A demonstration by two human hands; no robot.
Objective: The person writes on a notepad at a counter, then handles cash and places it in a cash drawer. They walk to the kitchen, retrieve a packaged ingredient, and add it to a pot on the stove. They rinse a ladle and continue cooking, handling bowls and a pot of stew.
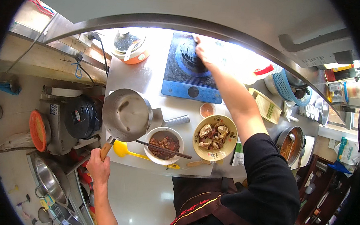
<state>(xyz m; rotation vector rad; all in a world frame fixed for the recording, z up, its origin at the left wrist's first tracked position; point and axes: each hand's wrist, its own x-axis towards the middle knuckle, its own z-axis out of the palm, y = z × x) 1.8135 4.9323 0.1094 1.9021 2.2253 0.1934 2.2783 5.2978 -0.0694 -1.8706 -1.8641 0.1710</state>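
Observation:
My left hand [100, 166] is closed around the wooden handle of a hammered metal saucepan [127, 115], which it holds over the left part of the worktop. My right hand [201, 49] reaches to the back of a blue induction cooker [193, 91]; glare and its angle hide whether it grips anything. Near the front edge stand a white bowl [162, 160] of dark sauced food with chopsticks [177, 153] across it and a yellow patterned bowl [214, 155] of meat pieces. A yellow plastic ladle [122, 148] lies partly behind the white bowl.
An orange-based pot [137, 59] stands at the back left. A small tub [207, 110], a grater [267, 109], a blue basket [282, 87] and a pan [289, 145] of food with a spoon are towards the right. A metal shelf edge [184, 20] crosses above the back of the worktop [136, 79].

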